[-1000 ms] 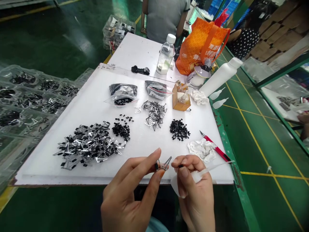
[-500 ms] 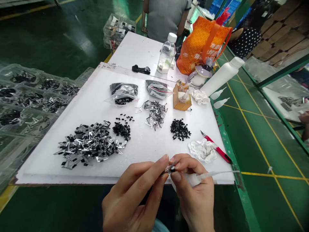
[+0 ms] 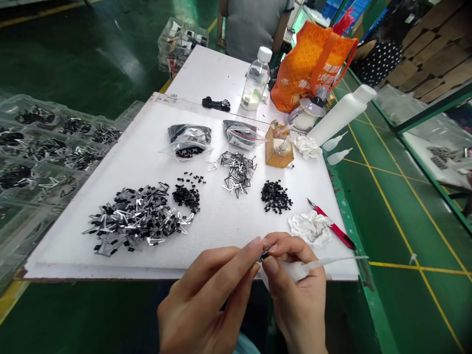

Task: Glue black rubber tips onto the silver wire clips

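Pinches a small metal clip (image 3: 264,254) in the closed grip of the left hand (image 3: 206,300), just over the front edge of the counter (image 3: 121,263). Closes the grip of the right hand (image 3: 298,295) on the same clip from the other side, a translucent dropper bottle (image 3: 300,269) tucked under its fingers, nozzle pointing right. Beyond, a crumpled white rag (image 3: 309,228) beside a red craft knife (image 3: 334,227); farther back, a pile of black pieces (image 3: 276,196) and, leftward, a heap of metal clips (image 3: 136,221).

Foam board (image 3: 147,162) is showing matt white. Metal clips (image 3: 136,221) are glinting bright. Small black pieces (image 3: 276,196) are looking like matt plastic. Rag (image 3: 309,228) is reading as crumpled cloth. Squeeze applicator (image 3: 300,269) is appearing as translucent plastic.
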The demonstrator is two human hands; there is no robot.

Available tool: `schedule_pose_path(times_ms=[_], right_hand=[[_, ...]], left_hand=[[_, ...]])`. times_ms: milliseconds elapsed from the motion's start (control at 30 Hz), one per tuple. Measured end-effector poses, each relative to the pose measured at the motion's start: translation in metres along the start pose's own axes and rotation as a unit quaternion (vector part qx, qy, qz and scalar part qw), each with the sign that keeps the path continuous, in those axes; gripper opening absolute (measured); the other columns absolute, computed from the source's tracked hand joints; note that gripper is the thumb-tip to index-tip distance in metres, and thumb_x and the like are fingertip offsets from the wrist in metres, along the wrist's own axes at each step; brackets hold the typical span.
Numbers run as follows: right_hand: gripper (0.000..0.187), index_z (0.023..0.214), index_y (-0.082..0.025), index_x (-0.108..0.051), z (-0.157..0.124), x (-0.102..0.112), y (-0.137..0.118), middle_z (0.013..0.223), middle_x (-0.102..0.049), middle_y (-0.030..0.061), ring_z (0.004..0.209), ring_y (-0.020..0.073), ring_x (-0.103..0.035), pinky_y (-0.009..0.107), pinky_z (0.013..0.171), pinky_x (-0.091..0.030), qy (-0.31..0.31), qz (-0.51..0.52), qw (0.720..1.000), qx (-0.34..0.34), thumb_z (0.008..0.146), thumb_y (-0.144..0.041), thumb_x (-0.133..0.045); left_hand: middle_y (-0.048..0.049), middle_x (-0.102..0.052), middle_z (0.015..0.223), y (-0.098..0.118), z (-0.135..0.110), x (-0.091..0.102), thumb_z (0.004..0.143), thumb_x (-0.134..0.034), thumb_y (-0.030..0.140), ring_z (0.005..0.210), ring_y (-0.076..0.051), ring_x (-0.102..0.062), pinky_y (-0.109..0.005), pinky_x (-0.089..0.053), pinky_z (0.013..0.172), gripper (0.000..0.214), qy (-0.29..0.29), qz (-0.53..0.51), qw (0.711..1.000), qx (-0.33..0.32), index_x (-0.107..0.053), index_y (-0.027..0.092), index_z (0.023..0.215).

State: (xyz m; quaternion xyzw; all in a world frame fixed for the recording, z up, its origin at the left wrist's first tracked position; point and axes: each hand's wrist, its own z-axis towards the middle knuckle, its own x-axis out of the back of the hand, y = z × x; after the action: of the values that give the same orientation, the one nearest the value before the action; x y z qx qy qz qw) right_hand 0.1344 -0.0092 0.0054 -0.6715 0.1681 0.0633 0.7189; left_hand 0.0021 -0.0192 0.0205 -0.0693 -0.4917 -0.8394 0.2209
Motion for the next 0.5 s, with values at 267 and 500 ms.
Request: schedule_pose_path(times_ms=[267, 500], right_hand=[[0.019, 0.094, -0.029, -0.071, -0.0004, 0.0007, 0.0009, 0.093, -0.079, -0.0012, 0.076, 0.0123, -0.074, 0.022, 0.071, -0.06, 0.019, -0.002, 1.0, -0.001, 0.087, -0.016, -0.082], [0.02, 0.097, -0.031, -0.072, 0.0033, 0.0012, 0.0016, 0.091, -0.078, -0.002, 0.079, 0.0118, -0.074, 0.021, 0.072, -0.058, 0.012, -0.021, 1.0, 0.008, 0.087, -0.015, -0.082]], left_hand=[[0.0052, -0.076, 0.109, -0.0038, -0.0001, 0.0027, 0.091, -0.071, -0.003, 0.084, -0.006, -0.075, -0.011, -0.062, 0.081, 0.053, -0.02, -0.014, 1.0, -0.016, -0.071, 0.026, 0.135], [0.0051, -0.077, 0.111, -0.0034, -0.0004, 0.0035, 0.091, -0.071, -0.002, 0.084, -0.007, -0.075, -0.012, -0.062, 0.077, 0.053, -0.025, -0.007, 1.0, -0.014, -0.07, 0.027, 0.136]])
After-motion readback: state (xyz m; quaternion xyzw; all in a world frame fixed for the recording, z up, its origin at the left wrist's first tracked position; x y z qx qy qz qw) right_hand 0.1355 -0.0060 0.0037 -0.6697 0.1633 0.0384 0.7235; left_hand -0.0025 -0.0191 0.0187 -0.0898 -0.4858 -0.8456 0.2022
